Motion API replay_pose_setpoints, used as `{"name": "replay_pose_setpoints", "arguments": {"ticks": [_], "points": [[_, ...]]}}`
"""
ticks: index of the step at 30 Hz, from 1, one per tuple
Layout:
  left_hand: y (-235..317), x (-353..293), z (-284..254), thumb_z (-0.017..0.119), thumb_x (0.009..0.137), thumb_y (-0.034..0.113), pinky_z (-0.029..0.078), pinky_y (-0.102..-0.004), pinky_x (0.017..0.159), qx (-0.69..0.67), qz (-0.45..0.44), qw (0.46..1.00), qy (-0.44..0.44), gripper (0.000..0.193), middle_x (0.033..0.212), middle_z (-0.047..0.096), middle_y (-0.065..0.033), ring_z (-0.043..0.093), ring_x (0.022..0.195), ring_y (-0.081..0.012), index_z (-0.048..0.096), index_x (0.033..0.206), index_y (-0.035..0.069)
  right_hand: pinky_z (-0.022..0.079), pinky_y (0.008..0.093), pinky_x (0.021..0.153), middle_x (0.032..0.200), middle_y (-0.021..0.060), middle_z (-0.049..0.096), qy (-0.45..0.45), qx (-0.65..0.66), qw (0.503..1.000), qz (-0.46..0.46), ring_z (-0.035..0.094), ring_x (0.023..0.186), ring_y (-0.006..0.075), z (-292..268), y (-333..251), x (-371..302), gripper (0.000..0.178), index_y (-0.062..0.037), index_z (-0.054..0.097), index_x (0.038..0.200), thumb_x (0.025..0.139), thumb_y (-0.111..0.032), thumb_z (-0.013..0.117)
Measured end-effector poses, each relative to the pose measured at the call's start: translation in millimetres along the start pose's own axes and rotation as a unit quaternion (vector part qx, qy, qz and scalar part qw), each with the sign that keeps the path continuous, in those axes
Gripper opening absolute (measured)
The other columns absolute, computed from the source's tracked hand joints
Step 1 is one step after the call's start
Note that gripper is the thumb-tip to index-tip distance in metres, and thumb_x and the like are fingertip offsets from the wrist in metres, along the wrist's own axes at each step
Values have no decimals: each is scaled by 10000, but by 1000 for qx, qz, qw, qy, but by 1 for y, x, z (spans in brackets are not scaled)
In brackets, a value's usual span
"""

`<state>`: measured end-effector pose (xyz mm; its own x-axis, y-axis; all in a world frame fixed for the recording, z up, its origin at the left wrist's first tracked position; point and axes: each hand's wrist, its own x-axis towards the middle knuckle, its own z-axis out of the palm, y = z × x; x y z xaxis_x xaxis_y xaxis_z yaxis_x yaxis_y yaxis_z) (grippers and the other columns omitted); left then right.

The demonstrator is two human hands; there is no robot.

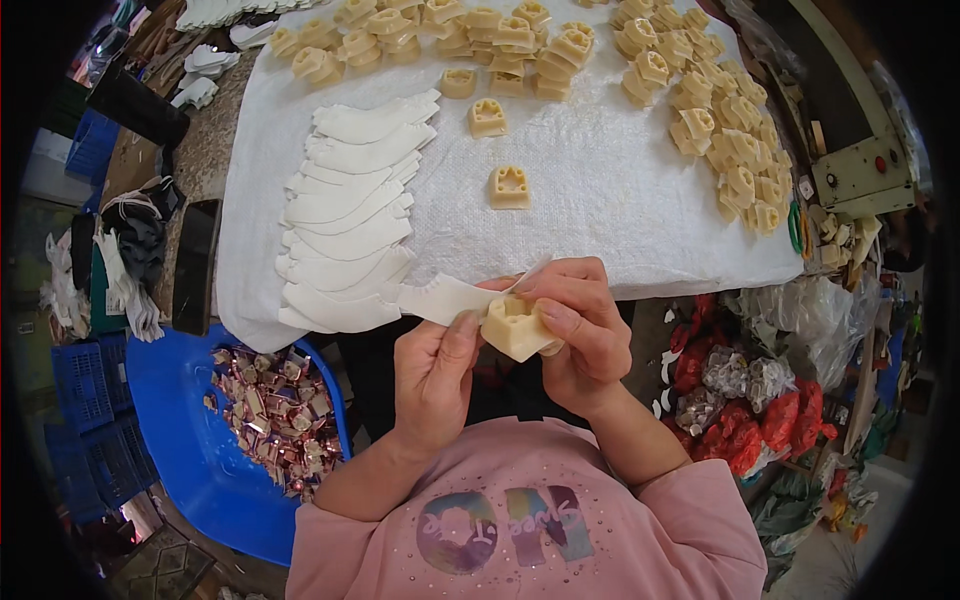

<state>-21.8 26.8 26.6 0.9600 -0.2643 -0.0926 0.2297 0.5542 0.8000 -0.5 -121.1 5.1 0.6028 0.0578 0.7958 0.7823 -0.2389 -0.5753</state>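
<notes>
Close to my chest, both hands work on one cream, hollow plastic piece [516,338] with a pointed lower edge. My right hand [585,345] is closed around its right side, thumb near the opening. Between the thumb and fingers of my left hand [437,372] is a white curved strip [447,299], which runs behind the cream piece toward my right fingers. Its far part is partly hidden by the piece and my fingers. Just left lies a row of overlapping white curved strips [350,225]. Two single cream pieces [510,188] [488,117] stand farther ahead.
White woven cloth [460,215] covers the table. Many cream pieces are heaped at its far side [515,35] and right side [740,140]. A blue tub [185,440] at lower left holds shiny pinkish parts [280,410]. Red bags [740,435] lie at lower right.
</notes>
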Motion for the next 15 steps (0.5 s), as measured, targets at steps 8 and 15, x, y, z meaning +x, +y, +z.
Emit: {"name": "replay_pose_setpoints", "arguments": {"ticks": [8,15], "points": [[-9,-5,4,357,982,140,400,-365,991,111,47,993,13,385,1272,482,-221,505,1155,-245,439,1216,-155,443,353,704,994,115,612,5,-37,999,-4,537,798,273,1,6,-4,521,-69,551,1089,613,131,618],[-4,5,0,388,976,151,408,-198,608,258,135,956,33,343,890,638,-85,499,686,-54,560,1141,-96,366,350,697,977,79,628,0,-104,994,-21,437,743,234,0,10,2,505,-90,564,1062,596,71,670]]}}
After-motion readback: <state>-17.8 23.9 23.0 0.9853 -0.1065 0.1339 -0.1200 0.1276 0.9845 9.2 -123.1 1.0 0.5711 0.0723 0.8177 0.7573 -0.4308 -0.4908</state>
